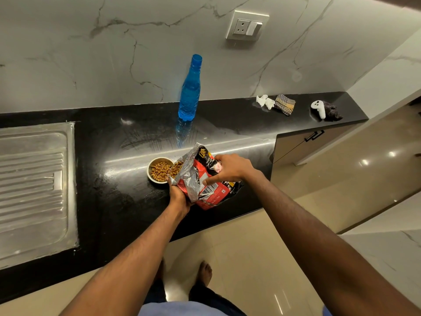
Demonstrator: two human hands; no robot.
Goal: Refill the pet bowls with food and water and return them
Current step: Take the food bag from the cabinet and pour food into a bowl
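Both hands, left (180,197) and right (230,171), grip the tilted food bag (205,179) over the bowl (159,171)

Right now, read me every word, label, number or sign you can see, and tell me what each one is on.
Pet food bag: yellow logo near the top, white print beside it, a barcode label and a weight line low down, all too small or blurred to read.
Blue water bottle: no text visible.
Wall socket plate: no text visible.
Nothing can be quoted with confidence.
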